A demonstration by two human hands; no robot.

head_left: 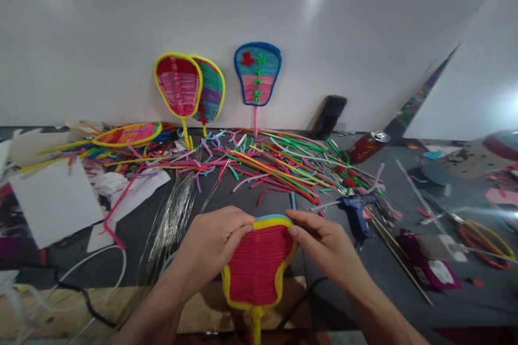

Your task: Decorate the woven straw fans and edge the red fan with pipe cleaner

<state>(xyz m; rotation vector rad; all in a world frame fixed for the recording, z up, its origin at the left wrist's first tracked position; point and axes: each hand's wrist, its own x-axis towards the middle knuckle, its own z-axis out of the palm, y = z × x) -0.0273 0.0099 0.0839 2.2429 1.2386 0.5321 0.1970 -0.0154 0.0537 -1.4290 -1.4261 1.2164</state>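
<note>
A pipe-cleaner fan (259, 264) with a dark pink face, yellow border and yellow handle is held upright in front of me, its handle pointing down. Along its top edge runs a light blue pipe cleaner (272, 217). My left hand (220, 237) pinches the upper left rim, thumb in front and fingers behind. On the upper right corner, my right hand (319, 245) is closed with thumb and index finger on the border and the blue strip. The fingertips behind the rim are partly hidden.
Loose pipe cleaners (279, 164) lie piled along the back. Finished fans (258, 73) lean on the white board (101, 38). A blue glue gun (358, 218), red can (368, 145), phone (329, 116) and scissors (485, 242) sit rightward; metallic wires (174, 221) and paper (56, 202) leftward.
</note>
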